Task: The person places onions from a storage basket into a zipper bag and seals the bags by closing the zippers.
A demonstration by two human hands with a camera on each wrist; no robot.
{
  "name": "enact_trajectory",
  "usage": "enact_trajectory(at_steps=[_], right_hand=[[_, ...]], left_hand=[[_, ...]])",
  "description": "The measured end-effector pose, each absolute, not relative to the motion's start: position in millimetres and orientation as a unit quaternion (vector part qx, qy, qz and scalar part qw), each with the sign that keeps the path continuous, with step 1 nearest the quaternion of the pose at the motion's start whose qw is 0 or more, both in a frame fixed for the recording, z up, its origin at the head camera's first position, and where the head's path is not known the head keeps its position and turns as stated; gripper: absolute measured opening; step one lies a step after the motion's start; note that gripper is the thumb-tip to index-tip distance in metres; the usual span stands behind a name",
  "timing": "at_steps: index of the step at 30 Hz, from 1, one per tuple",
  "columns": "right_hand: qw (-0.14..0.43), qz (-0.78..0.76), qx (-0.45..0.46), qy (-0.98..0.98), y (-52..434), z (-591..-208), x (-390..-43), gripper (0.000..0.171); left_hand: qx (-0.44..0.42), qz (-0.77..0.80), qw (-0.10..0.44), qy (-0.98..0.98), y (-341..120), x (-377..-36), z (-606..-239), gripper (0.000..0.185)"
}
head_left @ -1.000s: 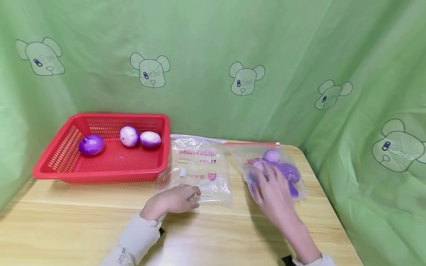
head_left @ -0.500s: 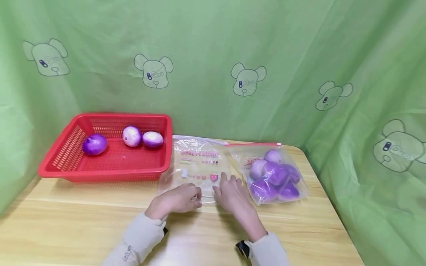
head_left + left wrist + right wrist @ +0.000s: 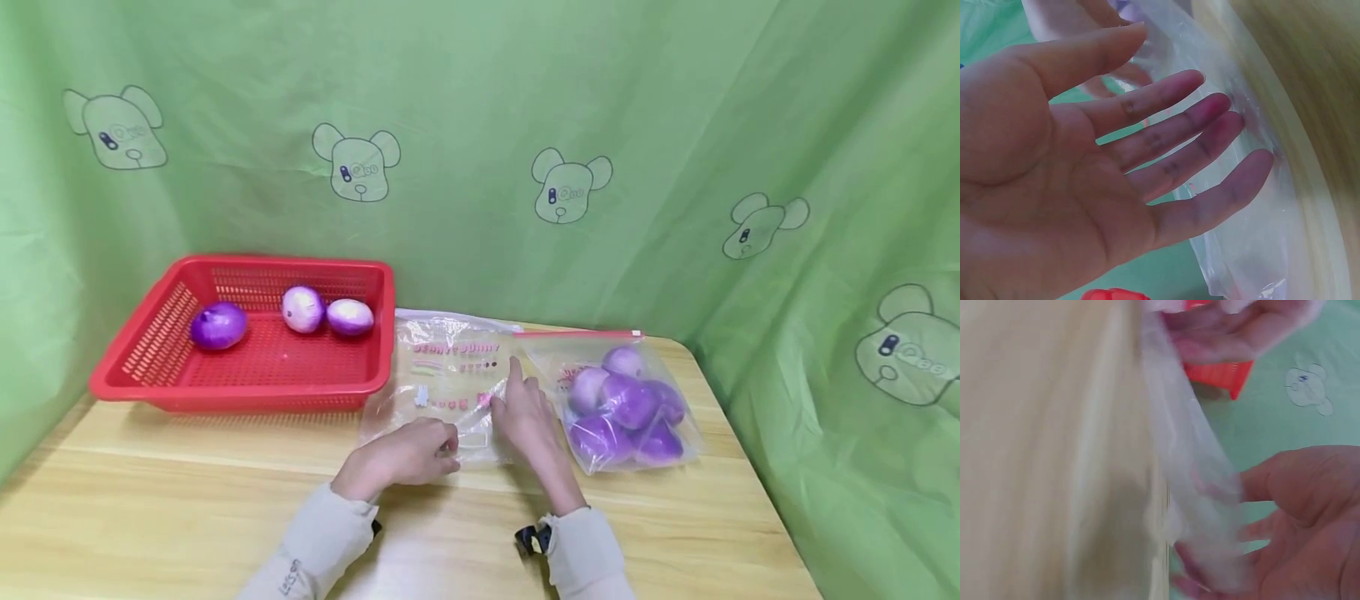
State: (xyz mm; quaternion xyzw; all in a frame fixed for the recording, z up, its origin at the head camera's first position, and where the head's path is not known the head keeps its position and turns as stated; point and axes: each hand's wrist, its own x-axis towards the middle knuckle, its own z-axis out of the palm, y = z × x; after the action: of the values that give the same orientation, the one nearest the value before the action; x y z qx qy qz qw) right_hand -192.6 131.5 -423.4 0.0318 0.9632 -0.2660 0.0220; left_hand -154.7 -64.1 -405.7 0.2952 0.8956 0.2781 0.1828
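Observation:
A clear flat zip bag (image 3: 450,337) with pink print lies on the table. Over its lower left part rests my left hand (image 3: 408,454). In the left wrist view, the left hand (image 3: 1104,169) has spread fingers, fingertips at the plastic. My right hand (image 3: 527,417) is at the right side of this bag, index finger stretched away from me. In the right wrist view, the plastic (image 3: 1191,444) overlaps the fingers of the right hand (image 3: 1304,519), with the thumb at its edge. Right of it lies a red-zipped bag (image 3: 540,354) of several purple onions (image 3: 628,402).
A red plastic basket (image 3: 247,392) stands at the left with three onions in it: a dark purple onion (image 3: 218,326), a paler onion (image 3: 303,309) and a white-purple onion (image 3: 350,317). A green curtain (image 3: 465,233) borders the wooden table (image 3: 450,542) at the back and right.
My right hand has left the bag of onions, moved left to the flat bag, then slid a little up its right side. My left hand has stayed at the flat bag's lower left.

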Motion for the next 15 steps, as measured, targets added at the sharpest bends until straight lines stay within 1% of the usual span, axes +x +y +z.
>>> enact_trajectory(at_steps=[4, 10, 12, 15], right_hand=[[-0.003, -0.377, 0.044, 0.925, 131.0, -414.7, -200.0, 0.082], [0.049, -0.523, 0.097, 0.845, 145.8, -400.0, -202.9, 0.092], [0.059, -0.558, 0.1, 0.822, 145.5, -399.1, -202.4, 0.09], [0.068, -0.585, 0.071, 0.805, 132.6, -400.4, -201.6, 0.085]], left_hand=[[0.292, 0.287, 0.184, 0.894, -61.9, -154.7, -406.1, 0.011], [0.297, 0.298, 0.173, 0.89, -59.3, -155.7, -408.4, 0.012], [0.299, 0.296, 0.17, 0.891, -59.1, -155.3, -408.6, 0.013], [0.302, 0.291, 0.165, 0.893, -59.5, -154.9, -407.7, 0.015]])
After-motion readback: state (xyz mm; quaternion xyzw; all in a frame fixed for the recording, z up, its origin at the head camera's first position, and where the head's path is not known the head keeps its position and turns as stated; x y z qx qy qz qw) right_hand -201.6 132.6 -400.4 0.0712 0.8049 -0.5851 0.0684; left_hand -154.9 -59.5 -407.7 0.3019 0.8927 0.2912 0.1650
